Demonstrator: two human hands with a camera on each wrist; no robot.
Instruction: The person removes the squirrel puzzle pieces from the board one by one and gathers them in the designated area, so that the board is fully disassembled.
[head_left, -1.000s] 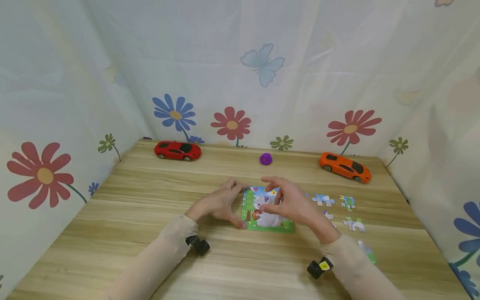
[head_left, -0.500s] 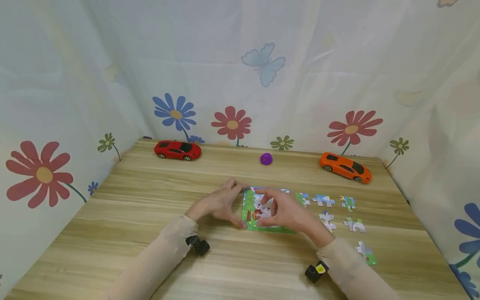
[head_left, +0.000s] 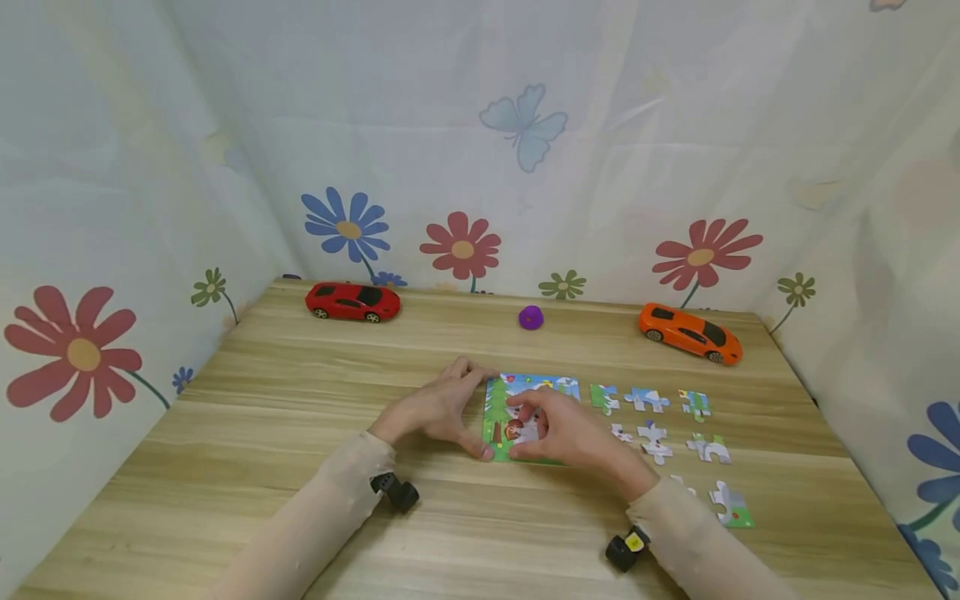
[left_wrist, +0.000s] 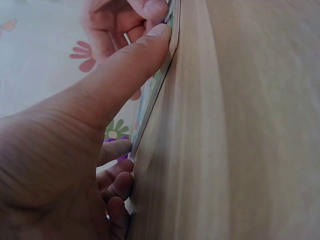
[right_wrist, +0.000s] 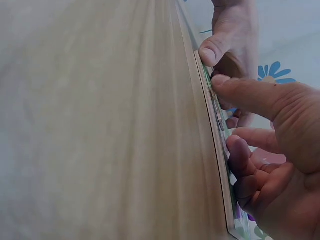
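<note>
A colourful puzzle board (head_left: 564, 387) lies flat on the wooden table (head_left: 285, 392). My left hand (head_left: 457, 410) holds its left edge, thumb at the near corner and fingers at the far corner. In the left wrist view that thumb (left_wrist: 145, 47) presses against the board's edge (left_wrist: 155, 92). My right hand (head_left: 558, 429) lies over the middle of the board, bent fingertips pressing on the picture and thumb at the near edge. The right wrist view shows the right thumb (right_wrist: 235, 90) on the board (right_wrist: 212, 112); I see no piece pinched.
Several loose puzzle pieces (head_left: 654, 440) lie spread to the right of the board. At the back stand a red toy car (head_left: 352, 301), a small purple object (head_left: 531, 317) and an orange toy car (head_left: 690, 333). Flowered curtains close in three sides.
My right hand has come down and leftward from above the board's right side onto its middle, uncovering more loose pieces. The left hand has stayed on the board's left edge.
</note>
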